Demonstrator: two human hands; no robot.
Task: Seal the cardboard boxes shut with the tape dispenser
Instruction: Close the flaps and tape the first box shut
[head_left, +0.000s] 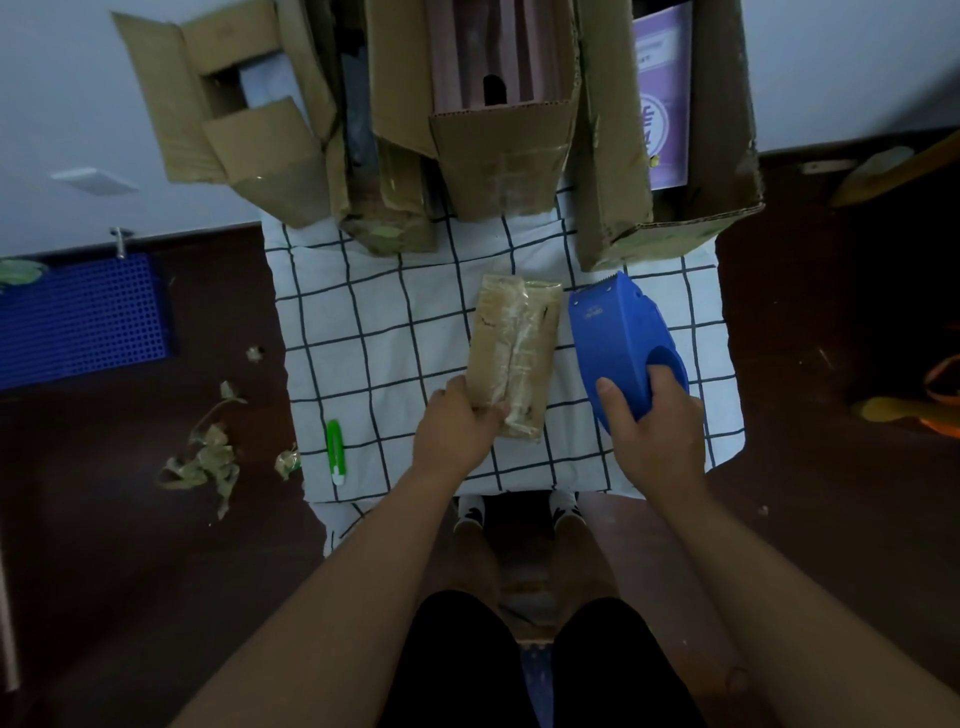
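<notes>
Small box (511, 358) left of tape dispenser (621, 348) (open boxes (498, 156) behind).

Taped small box (514, 358) lies beside blue dispenser (621, 345).

Your desk (363, 332) is covered with a white cloth checked in dark lines. On it lie a small flat cardboard box (514, 358) wrapped in clear tape at the middle, a green utility knife (335, 451) near the left front corner, and several large open cardboard boxes (498, 114) crowded along the far edge. Crumpled tape scraps (208, 457) lie on the dark floor (104, 545) to the left.
</notes>
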